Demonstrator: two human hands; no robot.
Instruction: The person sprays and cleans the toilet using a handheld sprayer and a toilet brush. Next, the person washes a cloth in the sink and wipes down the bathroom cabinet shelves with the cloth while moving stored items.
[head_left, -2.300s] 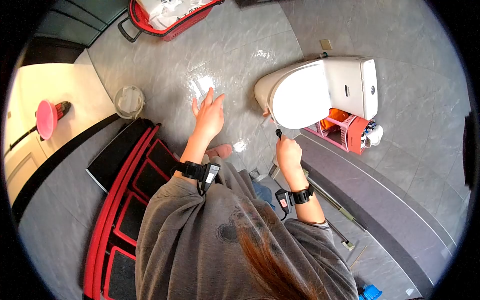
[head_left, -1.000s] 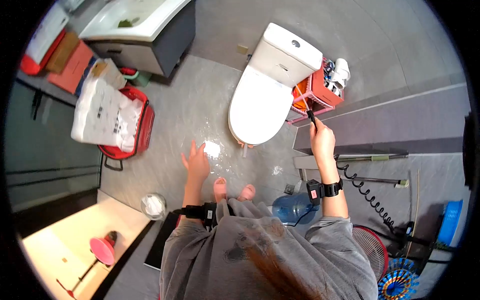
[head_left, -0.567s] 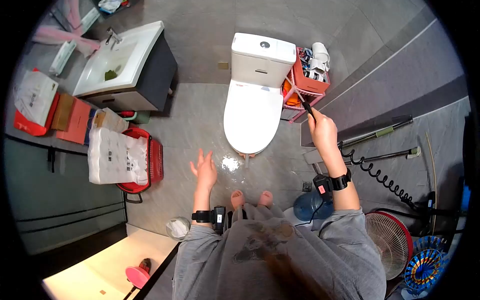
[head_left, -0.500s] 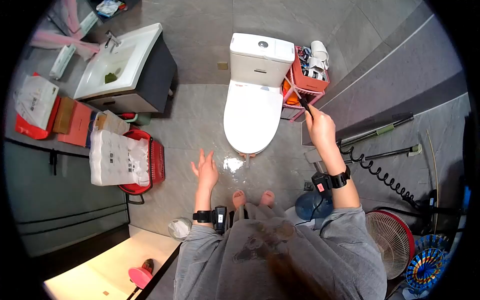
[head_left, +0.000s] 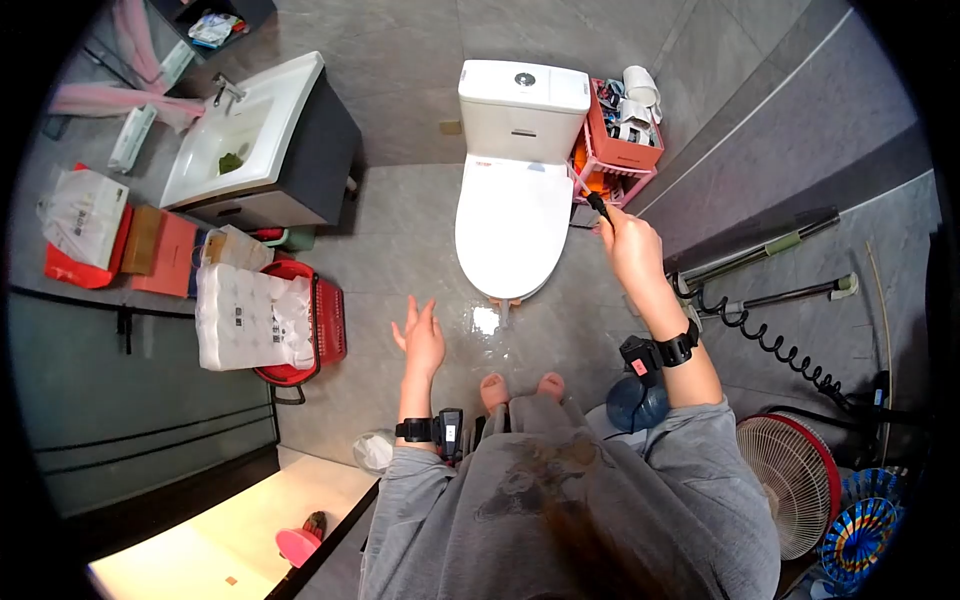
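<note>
In the head view, my right hand (head_left: pixel 636 252) is closed round a slim black handle (head_left: pixel 598 206), just right of the toilet. A thin shaft seems to run from its far end toward the rack; what kind of tool it is, I cannot make out. The white toilet (head_left: pixel 513 228) has its lid down, with the cistern (head_left: pixel 524 110) behind it. My left hand (head_left: pixel 420 345) is held in the air over the floor, fingers spread, holding nothing. Beside the toilet stands a pink rack (head_left: pixel 630 185) with an orange thing inside and a box (head_left: pixel 625 150) of small items on top.
Wet floor (head_left: pixel 487 320) shines before the toilet. To the left are a washbasin (head_left: pixel 235 140), a red basket (head_left: pixel 330 320) and a pack of paper rolls (head_left: pixel 250 320). On the right are poles (head_left: pixel 790 295), a coiled black cord (head_left: pixel 765 345), a fan (head_left: pixel 790 485) and a blue bottle (head_left: pixel 636 403).
The view has shifted slightly, so the room appears moved to the right. My right hand and the black handle sit a little lower and nearer the toilet's side. My left hand stays open.
</note>
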